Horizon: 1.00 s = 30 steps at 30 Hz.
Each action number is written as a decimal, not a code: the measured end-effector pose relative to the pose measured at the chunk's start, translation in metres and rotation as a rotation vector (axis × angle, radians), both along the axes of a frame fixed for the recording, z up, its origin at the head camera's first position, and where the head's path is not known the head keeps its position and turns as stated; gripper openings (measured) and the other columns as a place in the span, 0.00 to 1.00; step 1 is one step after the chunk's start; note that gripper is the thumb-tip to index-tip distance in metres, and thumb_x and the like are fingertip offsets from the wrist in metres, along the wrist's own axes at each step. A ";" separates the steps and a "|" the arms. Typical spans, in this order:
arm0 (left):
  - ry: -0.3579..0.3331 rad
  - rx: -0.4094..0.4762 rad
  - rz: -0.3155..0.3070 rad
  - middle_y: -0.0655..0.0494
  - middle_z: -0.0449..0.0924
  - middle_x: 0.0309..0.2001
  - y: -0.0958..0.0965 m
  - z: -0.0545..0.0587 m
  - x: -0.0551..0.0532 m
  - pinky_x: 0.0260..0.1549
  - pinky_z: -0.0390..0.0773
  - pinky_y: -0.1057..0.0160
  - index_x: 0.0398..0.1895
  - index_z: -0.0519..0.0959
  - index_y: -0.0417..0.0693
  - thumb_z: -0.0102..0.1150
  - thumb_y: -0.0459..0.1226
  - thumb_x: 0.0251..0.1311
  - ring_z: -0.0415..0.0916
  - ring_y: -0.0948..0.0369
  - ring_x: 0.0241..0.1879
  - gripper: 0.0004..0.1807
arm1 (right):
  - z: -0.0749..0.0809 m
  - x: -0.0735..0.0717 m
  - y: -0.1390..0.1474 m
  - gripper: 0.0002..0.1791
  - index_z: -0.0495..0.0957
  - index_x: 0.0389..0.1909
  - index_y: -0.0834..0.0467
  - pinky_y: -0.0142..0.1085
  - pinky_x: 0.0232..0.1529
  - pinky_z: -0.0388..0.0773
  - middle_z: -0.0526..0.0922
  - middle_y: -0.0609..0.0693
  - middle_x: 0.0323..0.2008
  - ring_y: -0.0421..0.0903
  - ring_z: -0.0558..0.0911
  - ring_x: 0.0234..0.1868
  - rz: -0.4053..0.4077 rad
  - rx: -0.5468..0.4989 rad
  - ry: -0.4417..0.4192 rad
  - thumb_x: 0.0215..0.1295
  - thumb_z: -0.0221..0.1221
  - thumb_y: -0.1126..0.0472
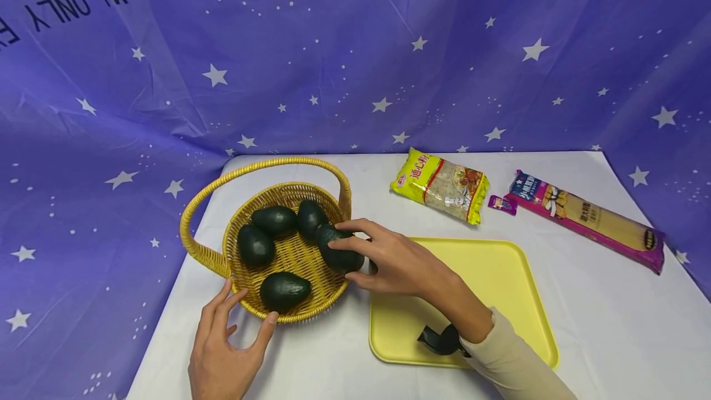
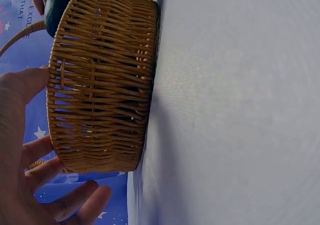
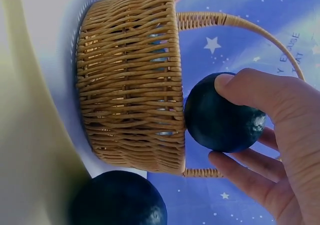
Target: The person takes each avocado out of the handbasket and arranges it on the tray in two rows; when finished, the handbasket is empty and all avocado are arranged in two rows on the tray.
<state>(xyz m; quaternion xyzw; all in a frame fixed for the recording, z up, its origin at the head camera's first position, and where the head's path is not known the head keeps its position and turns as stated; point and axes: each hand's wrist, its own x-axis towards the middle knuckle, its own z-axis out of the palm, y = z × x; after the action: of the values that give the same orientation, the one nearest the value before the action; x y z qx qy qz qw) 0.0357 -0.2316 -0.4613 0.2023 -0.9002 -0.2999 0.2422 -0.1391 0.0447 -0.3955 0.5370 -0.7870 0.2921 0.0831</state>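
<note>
My right hand (image 1: 397,261) grips a dark green avocado (image 3: 222,115) at the right rim of a round wicker basket (image 1: 294,258). Thumb and fingers hold that avocado from opposite sides. Several more avocados (image 1: 285,292) lie inside the basket, spaced around its bottom. My left hand (image 1: 228,341) is at the basket's near left, thumb and fingers spread, fingertips touching the rim from outside. In the left wrist view, the wicker wall (image 2: 102,85) fills the space in front of that hand. Another avocado (image 3: 120,200) shows low in the right wrist view, outside the basket.
A yellow tray (image 1: 478,258) lies under my right forearm, to the basket's right. Behind it are a yellow bag of pasta (image 1: 441,187), a small purple packet (image 1: 502,204) and a long pack of noodles (image 1: 589,218). The basket's tall handle (image 1: 266,165) arches over its far side.
</note>
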 end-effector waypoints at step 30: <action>0.005 0.016 -0.001 0.59 0.75 0.74 0.000 0.000 0.000 0.43 0.63 0.92 0.62 0.85 0.54 0.87 0.52 0.50 0.79 0.50 0.66 0.35 | -0.009 0.033 0.040 0.33 0.80 0.68 0.44 0.36 0.52 0.88 0.75 0.50 0.71 0.45 0.82 0.63 -0.131 0.019 -0.035 0.61 0.78 0.53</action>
<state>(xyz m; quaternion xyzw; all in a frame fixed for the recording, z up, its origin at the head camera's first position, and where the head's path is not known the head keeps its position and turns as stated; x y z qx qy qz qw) 0.0356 -0.2316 -0.4617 0.2030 -0.8973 -0.3078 0.2429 -0.1066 0.0848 -0.4045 0.4802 -0.8244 0.2878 0.0832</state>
